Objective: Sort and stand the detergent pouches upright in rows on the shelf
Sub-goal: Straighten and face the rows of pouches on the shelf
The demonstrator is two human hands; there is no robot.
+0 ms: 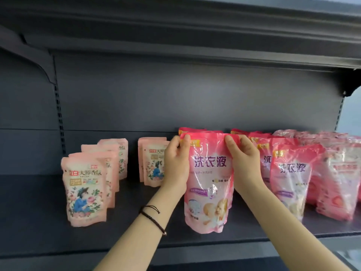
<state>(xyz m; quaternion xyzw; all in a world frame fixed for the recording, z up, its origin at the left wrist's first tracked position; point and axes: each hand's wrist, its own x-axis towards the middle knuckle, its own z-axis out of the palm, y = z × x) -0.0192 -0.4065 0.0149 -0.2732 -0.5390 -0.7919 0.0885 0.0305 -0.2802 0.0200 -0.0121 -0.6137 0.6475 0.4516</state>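
Both hands hold one bright pink detergent pouch (210,182) by its top edge: the left hand (176,159) pinches the top left corner and the right hand (244,159) pinches the top further right, with the fingers (229,140) of each curled over the seal and clamped on the film. The pouch is upright, label facing near, in the middle of the dark grey shelf (39,222). Its base is down by the shelf board close to the near edge, though it is unclear whether it rests there. More pouches of the same kind stand behind it. Just to its right is another row of bright pink pouches (291,178), and further right a row of glossy pink packs (340,178). On the left stand two rows of pale pink floral pouches, one row (86,190) running from near to far and a shorter one (154,161) partly hidden by the left hand. A dark cord bracelet (154,220) circles the left wrist.
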